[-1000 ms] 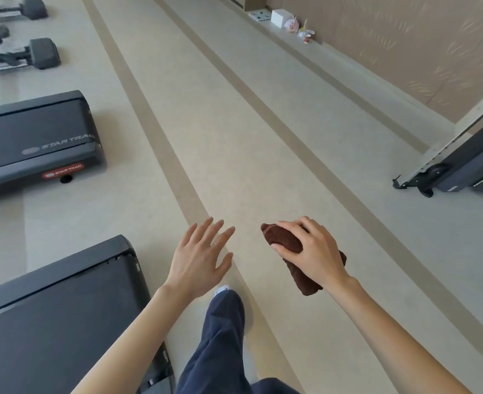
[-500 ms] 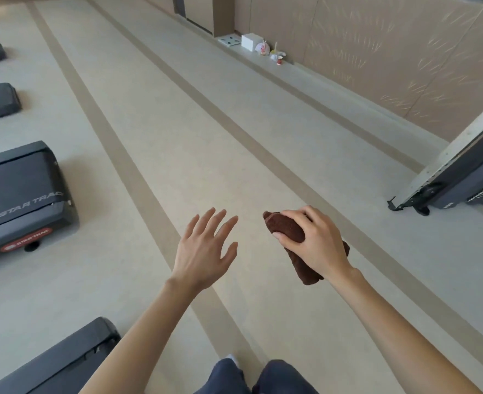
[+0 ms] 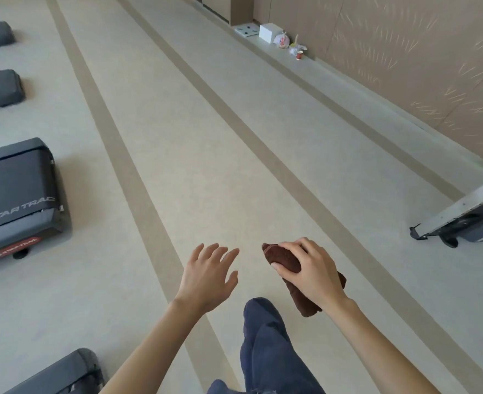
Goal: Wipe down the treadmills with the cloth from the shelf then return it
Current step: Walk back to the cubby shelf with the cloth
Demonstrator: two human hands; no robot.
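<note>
Cloth [image 3: 305, 304] is clasped by the curled right grip [image 3: 311, 274], the left grip [image 3: 209, 274] spread empty; its dangling end could be snagged by the knee [image 3: 260, 311] and dropped.

Fuzzy terry cloth [image 3: 284, 258]; matt dark plastic treadmill [image 3: 15, 194]; smooth matt floor [image 3: 206, 155].

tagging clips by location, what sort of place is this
Probably a gym: a dark grey Star Trac treadmill deck at left, black machine ends beyond it, a wheeled grey machine base at right.
</note>
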